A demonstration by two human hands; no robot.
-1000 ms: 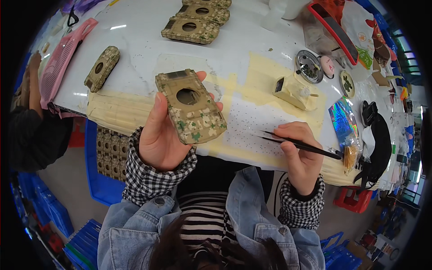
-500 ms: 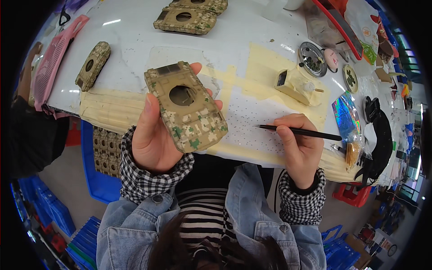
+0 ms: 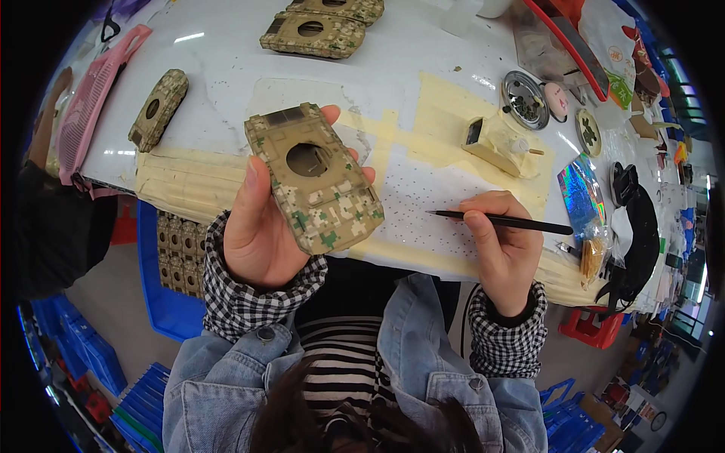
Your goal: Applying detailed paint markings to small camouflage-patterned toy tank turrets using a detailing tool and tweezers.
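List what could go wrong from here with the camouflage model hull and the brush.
The left hand holds the model hull near the table edge; a slipped grip could drop it to the floor.

The thin brush in the right hand hovers over the speckled paper and might mark it.

Model-painting workshop; camouflaged tank hulls [image 3: 311, 34], taped bench [image 3: 445, 121], blue crates [image 3: 170, 309].

Left hand [image 3: 260, 226] is gripping a camo-painted tank hull [image 3: 316, 177] up off the white table [image 3: 226, 83], while the right hand [image 3: 502, 245] is pinching a thin black brush [image 3: 502, 221] over the dotted paper [image 3: 430, 200], tan turret [image 3: 498, 143] sitting nearby.
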